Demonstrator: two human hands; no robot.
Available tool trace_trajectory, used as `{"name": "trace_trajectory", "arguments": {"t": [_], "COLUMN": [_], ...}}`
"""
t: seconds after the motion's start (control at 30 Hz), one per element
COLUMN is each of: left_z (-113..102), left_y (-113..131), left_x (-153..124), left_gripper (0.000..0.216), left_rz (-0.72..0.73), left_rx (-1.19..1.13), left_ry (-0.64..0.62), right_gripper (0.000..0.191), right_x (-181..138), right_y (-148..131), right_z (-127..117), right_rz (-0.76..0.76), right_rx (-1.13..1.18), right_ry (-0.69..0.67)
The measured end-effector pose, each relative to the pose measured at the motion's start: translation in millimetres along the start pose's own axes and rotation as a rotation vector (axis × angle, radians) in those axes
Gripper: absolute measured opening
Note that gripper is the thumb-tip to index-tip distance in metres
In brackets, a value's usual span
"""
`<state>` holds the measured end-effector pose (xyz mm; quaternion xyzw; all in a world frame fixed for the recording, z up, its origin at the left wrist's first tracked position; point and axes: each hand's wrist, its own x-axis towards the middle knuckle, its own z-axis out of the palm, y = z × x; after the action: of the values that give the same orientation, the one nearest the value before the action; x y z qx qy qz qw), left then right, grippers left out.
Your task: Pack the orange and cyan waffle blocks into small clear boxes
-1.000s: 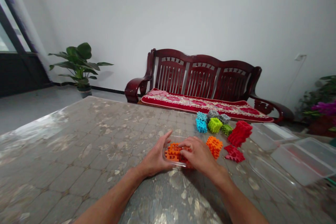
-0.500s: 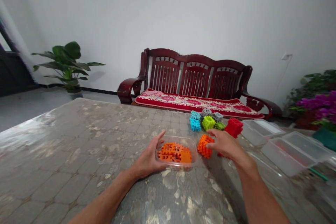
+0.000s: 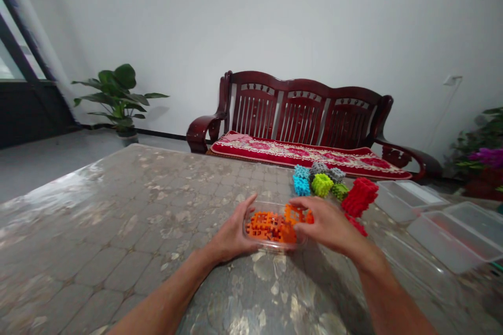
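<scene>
My left hand (image 3: 236,233) is curved round the left end of a clear plastic container (image 3: 275,247), thumb at the near side and fingers at the far side. Orange interlocking blocks (image 3: 265,227) lie inside it. Over the container's right end, my right hand (image 3: 328,222) pinches a cluster of orange interlocking blocks (image 3: 294,213) between thumb and fingers; part of the cluster is hidden behind the fingers. Just beyond that hand stands a stack of red interlocking blocks (image 3: 359,197).
Blue blocks (image 3: 302,184), grey blocks (image 3: 319,169) and lime-green blocks (image 3: 321,185) sit behind the container. Two translucent boxes (image 3: 444,238) stand at the right, with a clear lid (image 3: 416,261) nearby. A wooden bench (image 3: 302,110) is beyond the patterned table (image 3: 157,209).
My right hand has lifted the orange block cluster off the table and brought it left over the container. My left hand keeps its place at the container. The view has turned slightly left.
</scene>
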<state>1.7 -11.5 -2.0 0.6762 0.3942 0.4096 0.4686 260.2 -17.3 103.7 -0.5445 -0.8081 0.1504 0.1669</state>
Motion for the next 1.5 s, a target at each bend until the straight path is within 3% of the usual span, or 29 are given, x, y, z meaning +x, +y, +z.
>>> {"name": "trace_trajectory", "arguments": {"t": [0.13,0.33,0.47,0.77,0.93,1.03,1.2,1.33,1.5], "left_z": [0.0,-0.1,0.1,-0.4,-0.6,-0.7,-0.8,-1.2,-2.1], "left_y": [2.9,0.0,-4.8,-2.9,1.2,4.3,5.8,4.2,3.6], "left_x": [-0.3,0.3,1.3,1.5,1.1,0.3,-0.1,0.3,0.3], "left_gripper": [0.115,0.116,0.116,0.117,0.115,0.114,0.115,0.115,0.115], "left_rz": [0.017,0.028,0.041,0.050,0.042,0.025,0.001,-0.005,-0.008], "left_rx": [0.043,0.038,0.019,0.016,0.065,0.065,0.051,0.055,0.073], "left_ry": [0.004,0.009,0.004,0.005,0.011,0.004,0.007,-0.002,-0.006], "right_gripper": [0.047,0.033,0.030,0.029,0.030,0.037,0.040,0.054,0.062], "right_x": [9.1,14.5,14.4,13.3,12.5,13.0,13.1,7.2,3.9], "right_y": [-22.2,-20.2,-16.6,-18.9,-18.5,-8.9,36.8,73.0,83.3], "right_z": [20.6,29.1,31.8,40.7,40.9,30.1,-0.3,-10.3,-3.3], "right_rz": [-0.073,-0.163,-0.214,-0.276,-0.271,-0.205,0.076,0.234,0.276], "right_rx": [0.000,0.073,0.076,-0.162,-0.128,-0.031,-0.043,-0.158,-0.272], "right_ry": [-0.064,-0.197,-0.201,-0.208,-0.189,-0.090,0.158,0.064,0.017]}}
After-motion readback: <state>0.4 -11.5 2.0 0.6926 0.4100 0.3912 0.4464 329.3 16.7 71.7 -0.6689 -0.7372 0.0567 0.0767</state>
